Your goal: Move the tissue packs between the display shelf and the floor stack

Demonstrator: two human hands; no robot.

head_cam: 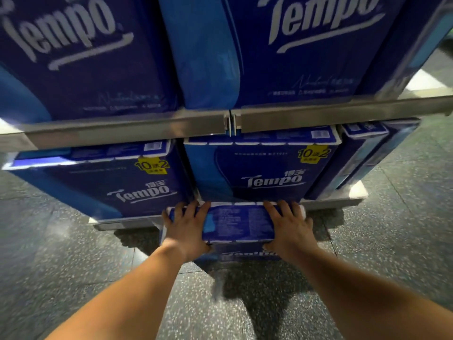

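Blue tissue pack (235,224) gripped by left hand (186,227), right hand (289,228), seemingly above floor (73,253)

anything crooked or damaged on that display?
One oddity: the far-right pack on the lower shelf sits angled, turned away from its front-facing neighbours. No tears visible. Both hands, left and right, hold a floor-level pack.

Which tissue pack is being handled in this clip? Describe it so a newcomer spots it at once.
Find the metal display shelf full of blue Tempo packs. In front of its lowest tier, over the speckled floor, sits the handled pack, gripped by the left hand and right hand. Unlike the shelved packs, it stands off the shelf, fine-print side up.
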